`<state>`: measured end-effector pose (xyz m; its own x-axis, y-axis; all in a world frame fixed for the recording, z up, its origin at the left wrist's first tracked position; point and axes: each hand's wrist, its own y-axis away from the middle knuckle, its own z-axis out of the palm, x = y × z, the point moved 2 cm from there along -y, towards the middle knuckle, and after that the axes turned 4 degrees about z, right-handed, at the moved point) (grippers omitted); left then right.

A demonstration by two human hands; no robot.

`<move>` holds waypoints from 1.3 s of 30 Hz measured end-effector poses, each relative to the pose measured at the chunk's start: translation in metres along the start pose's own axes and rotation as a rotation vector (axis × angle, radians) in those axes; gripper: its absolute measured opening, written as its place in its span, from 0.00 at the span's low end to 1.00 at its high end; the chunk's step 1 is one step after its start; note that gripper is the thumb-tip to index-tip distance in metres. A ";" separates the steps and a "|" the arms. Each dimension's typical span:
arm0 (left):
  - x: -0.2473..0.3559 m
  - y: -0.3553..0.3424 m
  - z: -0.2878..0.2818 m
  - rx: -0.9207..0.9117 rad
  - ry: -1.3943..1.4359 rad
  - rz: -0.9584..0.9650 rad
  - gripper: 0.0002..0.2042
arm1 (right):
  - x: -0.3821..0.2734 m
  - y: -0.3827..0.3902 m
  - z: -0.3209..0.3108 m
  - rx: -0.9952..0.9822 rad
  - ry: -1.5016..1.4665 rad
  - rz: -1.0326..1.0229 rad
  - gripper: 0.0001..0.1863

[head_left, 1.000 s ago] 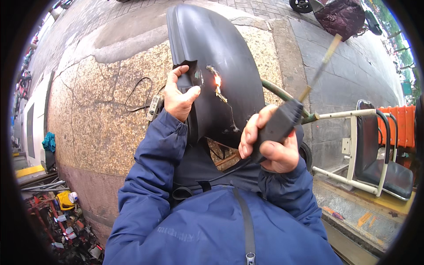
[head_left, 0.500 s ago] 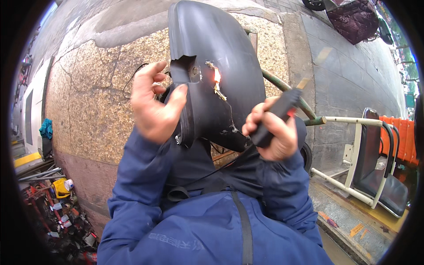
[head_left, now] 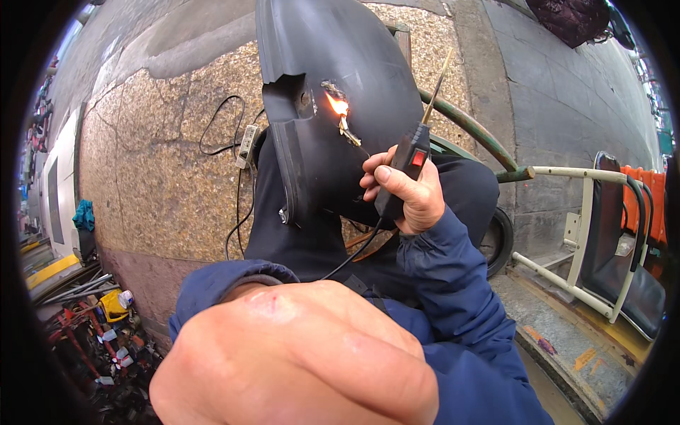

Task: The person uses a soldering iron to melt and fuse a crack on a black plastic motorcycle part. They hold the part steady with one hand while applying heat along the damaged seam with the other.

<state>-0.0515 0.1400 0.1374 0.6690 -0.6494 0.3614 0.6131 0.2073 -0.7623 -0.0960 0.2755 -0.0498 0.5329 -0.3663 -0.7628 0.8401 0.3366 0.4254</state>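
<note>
In my right hand is a corded black soldering iron with a red switch and a long, thin brass-coloured tip pointing up and away. A curved black plastic shell rests across my legs, its left edge broken open in a notch. On its face burns a small flame, above a charred, pale strip along a crack. My left hand fills the lower foreground, close to the camera, back of the hand showing. Its fingers curl under, and their tips are hidden.
A white power strip with black cable lies on the pebbled paving at left. Scrap parts and a yellow item are heaped lower left. On the right stand a green metal bar, a tyre and a pale-framed chair.
My left hand has left the shell's notched edge and come up close to the camera. The iron has turned upright, tip visible. The flame looks larger, and the view has shifted slightly.
</note>
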 end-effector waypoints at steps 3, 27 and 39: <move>-0.001 0.001 -0.003 -0.007 -0.031 0.066 0.08 | 0.001 -0.001 0.000 -0.002 -0.021 -0.004 0.19; -0.015 0.027 -0.035 -0.411 0.491 -0.308 0.14 | 0.001 -0.003 -0.001 -0.090 0.009 0.100 0.20; -0.018 0.018 -0.112 -0.098 -0.126 -0.546 0.09 | -0.002 0.013 -0.021 -0.072 0.320 0.086 0.23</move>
<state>-0.0998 0.0731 0.0571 0.3145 -0.5500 0.7737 0.8461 -0.2070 -0.4912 -0.0883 0.2989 -0.0527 0.5335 -0.0470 -0.8445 0.7779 0.4193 0.4681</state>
